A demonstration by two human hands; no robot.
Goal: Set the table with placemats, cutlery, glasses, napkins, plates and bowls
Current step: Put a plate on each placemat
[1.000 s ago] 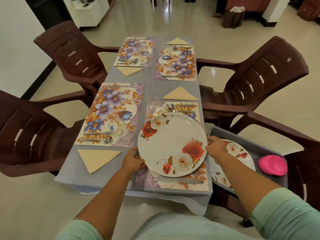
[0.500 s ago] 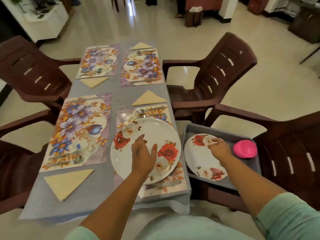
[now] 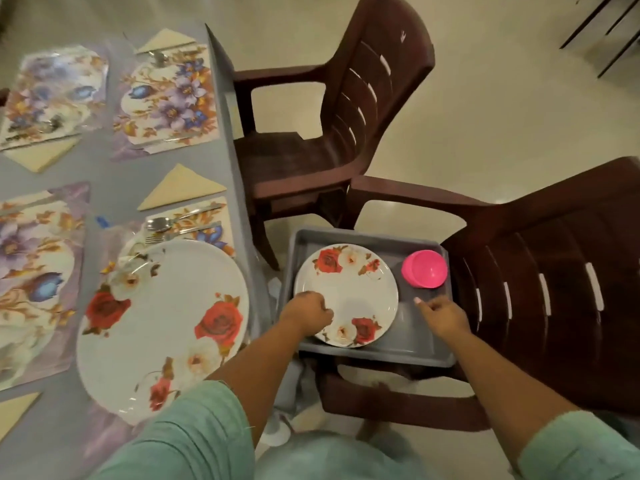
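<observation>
A small rose-patterned plate (image 3: 349, 292) lies in a grey tray (image 3: 363, 236) on a brown chair seat, with a pink bowl (image 3: 424, 273) beside it. My left hand (image 3: 306, 311) grips the small plate's left rim with curled fingers. My right hand (image 3: 443, 315) hovers just off its right rim, loosely curled, holding nothing. On the table, a large rose-patterned plate (image 3: 162, 327) rests on the nearest floral placemat, with a spoon and fork (image 3: 173, 223) beyond it and a folded cream napkin (image 3: 180, 188) further back.
The grey-clothed table (image 3: 104, 168) carries other floral placemats (image 3: 166, 98) with cutlery and napkins. The tray's chair (image 3: 554, 289) stands right of the table, with a second brown chair (image 3: 346, 98) behind it. Pale floor lies beyond.
My left hand left the large plate on the placemat and crossed to the tray plate's left rim. My right hand shifted from the plate's top to its right side. My view turned right.
</observation>
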